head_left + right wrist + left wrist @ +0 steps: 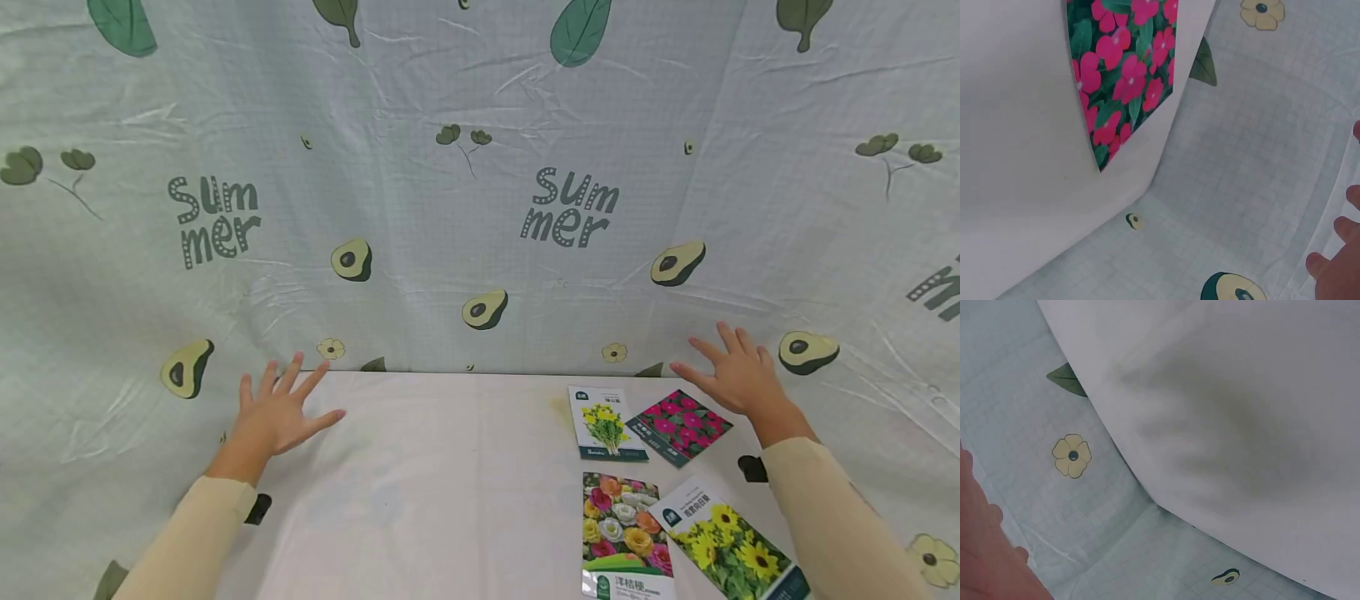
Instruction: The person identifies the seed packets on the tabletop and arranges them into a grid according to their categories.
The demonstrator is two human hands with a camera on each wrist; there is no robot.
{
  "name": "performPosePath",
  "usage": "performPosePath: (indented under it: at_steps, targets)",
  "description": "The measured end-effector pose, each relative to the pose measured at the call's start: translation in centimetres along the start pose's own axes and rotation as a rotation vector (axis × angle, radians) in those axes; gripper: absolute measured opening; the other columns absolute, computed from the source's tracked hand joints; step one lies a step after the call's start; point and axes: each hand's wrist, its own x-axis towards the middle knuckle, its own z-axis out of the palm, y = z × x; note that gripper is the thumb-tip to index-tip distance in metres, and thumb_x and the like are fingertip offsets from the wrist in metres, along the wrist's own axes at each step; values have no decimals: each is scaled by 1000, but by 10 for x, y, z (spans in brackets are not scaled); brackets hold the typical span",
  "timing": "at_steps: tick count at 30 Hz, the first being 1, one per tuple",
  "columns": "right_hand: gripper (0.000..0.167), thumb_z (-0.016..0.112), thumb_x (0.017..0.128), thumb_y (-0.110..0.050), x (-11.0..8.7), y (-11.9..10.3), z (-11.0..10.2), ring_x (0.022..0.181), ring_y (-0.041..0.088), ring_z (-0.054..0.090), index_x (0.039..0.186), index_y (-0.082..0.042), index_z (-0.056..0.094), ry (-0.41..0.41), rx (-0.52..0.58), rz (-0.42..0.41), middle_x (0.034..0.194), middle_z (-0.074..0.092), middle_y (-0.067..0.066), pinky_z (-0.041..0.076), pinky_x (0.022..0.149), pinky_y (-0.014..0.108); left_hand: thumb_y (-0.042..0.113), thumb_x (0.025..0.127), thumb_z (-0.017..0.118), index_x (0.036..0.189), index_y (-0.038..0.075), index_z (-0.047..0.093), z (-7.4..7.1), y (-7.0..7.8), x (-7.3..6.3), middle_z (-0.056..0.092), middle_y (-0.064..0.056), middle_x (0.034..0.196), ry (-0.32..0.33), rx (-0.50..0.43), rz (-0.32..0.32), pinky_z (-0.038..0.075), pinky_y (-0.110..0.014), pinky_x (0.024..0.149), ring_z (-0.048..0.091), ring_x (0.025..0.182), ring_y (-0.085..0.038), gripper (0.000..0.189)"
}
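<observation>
My left hand (273,417) is raised over the table's far left corner, fingers straight and spread, holding nothing. At the far right corner my right hand (738,379) is also spread and holds nothing. Nearest to it is a seed packet with pink flowers (682,425), lying tilted on the table. Left of that lies a packet with small yellow flowers (606,423). Closer to me are a packet with mixed roses-like blooms (626,529) and a slanted packet with large yellow flowers (731,546). In the right wrist view the pink-flower packet (1125,69) shows near the table edge.
The white table (435,483) ends at a straight far edge. Behind it and at its sides hangs a pale sheet (420,200) printed with avocados, leaves and "summer". Small black pieces (258,509) sit at the left and right table edges.
</observation>
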Motion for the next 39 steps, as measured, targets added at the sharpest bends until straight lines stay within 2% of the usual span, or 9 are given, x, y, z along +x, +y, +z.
performPosePath:
  at_steps: [7,18,23,32,39]
  targets:
    - [86,53,94,-72,-9,-6,11,148,59,16,151,-9,47,68,-2,-31,163,20,34,15,112,78,84,88,45,165,28,19,14,7,-5,8,-23,171,40,22,-3,-4,-79,114,6,151,-60,99]
    - [79,59,93,-67,-29,-22,25,149,56,20,148,-11,53,100,-9,-94,165,23,30,16,114,76,80,88,52,165,30,18,27,17,-13,8,-23,171,68,-19,13,-4,-79,113,6,151,-59,98]
    - [76,60,92,-66,-41,-29,33,148,54,23,145,-12,56,128,-19,-120,163,26,28,20,113,75,80,88,51,164,30,20,33,26,-17,10,-21,171,75,-41,22,-2,-78,114,8,151,-59,96]
    - [70,72,87,-57,-63,-32,49,148,51,28,137,-8,65,206,10,-197,160,34,29,24,113,72,79,90,49,164,32,23,47,43,-29,14,-19,171,102,-80,39,0,-77,114,10,152,-57,91]
    - [66,76,85,-56,-80,-35,55,151,46,27,131,-10,69,188,80,-250,161,36,23,27,110,74,76,89,56,161,31,32,54,61,-40,19,-18,170,97,-96,71,6,-78,113,15,151,-57,88]
